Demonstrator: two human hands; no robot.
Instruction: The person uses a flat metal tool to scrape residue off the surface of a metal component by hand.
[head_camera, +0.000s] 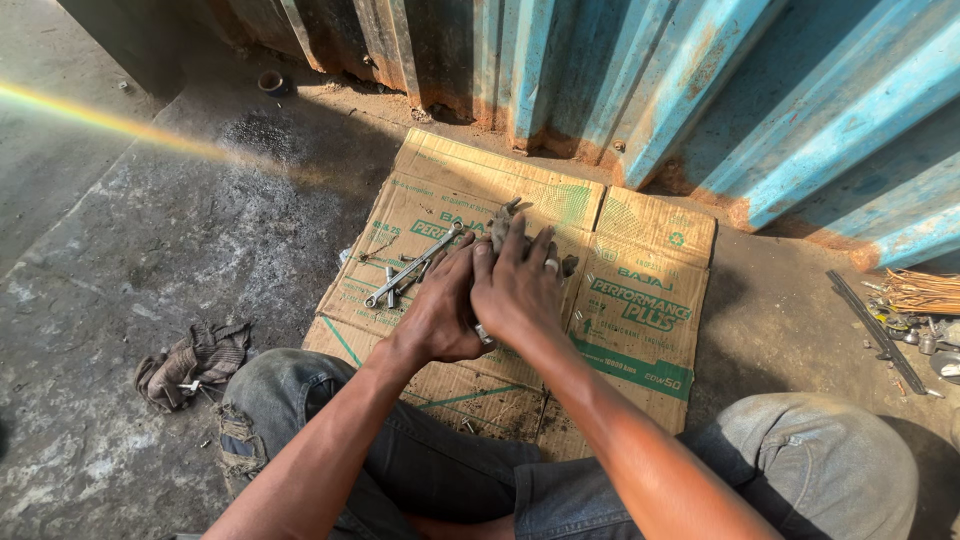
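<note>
A: What fills the frame, biggest things first?

B: Blue corrugated metal sheeting (700, 90) across the top, then grey concrete floor (120, 260), then a flattened cardboard sheet (640, 330) at centre, between the person's denim-clad knees. A dirty rag (195, 360) lies at lower left, and loose tools and scraps (905, 320) sit at the right edge.

A: And the work in hand?

B: Judging by the pose, the person is gripping and working a small dark metal part (503, 222) just above the centre of the cardboard. The right hand (520, 290) lies over it, fingers pressed together and curled down on it. The left hand (445, 315) tucks in beside and under, touching the right; whether its fingers grip the part cannot be told.

A: Anything close by?

B: Two spanners (412, 268) lie crossed on the cardboard, just left of the hands. Any next move would likely call for a steady hold on the part.
</note>
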